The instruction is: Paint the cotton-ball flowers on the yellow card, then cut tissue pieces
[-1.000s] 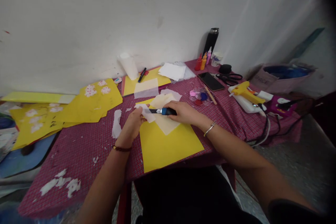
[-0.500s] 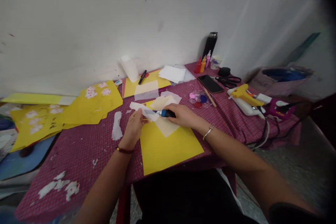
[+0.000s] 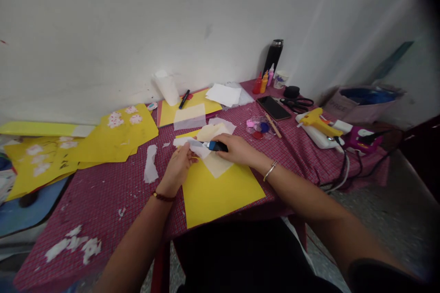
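My left hand [image 3: 179, 162] pinches a strip of thin white paper [image 3: 196, 147] between thumb and fingers. In my right hand [image 3: 235, 146] is what looks like a pair of scissors [image 3: 217, 146] with a blue-and-black handle; its pale metal end meets the right part of the strip, and the blades are too small to make out. Both hands are above a yellow sheet [image 3: 220, 192] on the table. Cream and white paper pieces [image 3: 217, 165] lie on its upper part, partly under my right hand. A torn white strip [image 3: 150, 164] rests left of my left hand.
Yellow sheets with pink-white blossoms [image 3: 117, 137] lie left, white scraps [image 3: 74, 242] front left. Toward the back are a marker [image 3: 184, 99], white paper [image 3: 224, 94] and a paper roll [image 3: 167, 88]. Rightward are a phone [image 3: 274, 107], black scissors [image 3: 299, 104] and a yellow glue gun [image 3: 319, 122] with cables.
The strip and the tool have come closer together, with more of the strip now beside the metal end. My left hand has shifted slightly right. The whole view has moved a little.
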